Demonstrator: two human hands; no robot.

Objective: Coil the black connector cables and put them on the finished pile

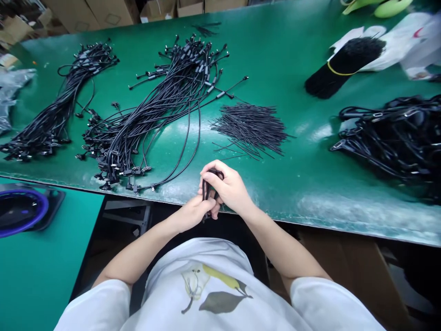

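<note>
Left hand (193, 214), right hand (229, 188): fingers (211, 174) clamped on black cable (206, 191); cable bundles (148, 119) lie beyond, on green surface (310, 202).

A long green table (275, 55) runs across the view from 9 to 3 o'clock. On it, at 10 o'clock, lies a bundle of black cables (58, 103), with a bigger bundle of black cables (165, 105) at 11 o'clock. A pile of thin black wires (250, 128) sits at 1 o'clock, a sheaf of black wires (344, 64) bound by a yellow band (339, 71) at 2 o'clock, and a heap of black cords (389, 138) at 3 o'clock. A white plastic bag (396, 46) lies just beyond the sheaf. Cardboard boxes (89, 11) stand past the far edge at 11 o'clock, and a round dark dish with a blue rim (24, 211) sits on a lower green table (41, 276) at 8 o'clock.
</note>
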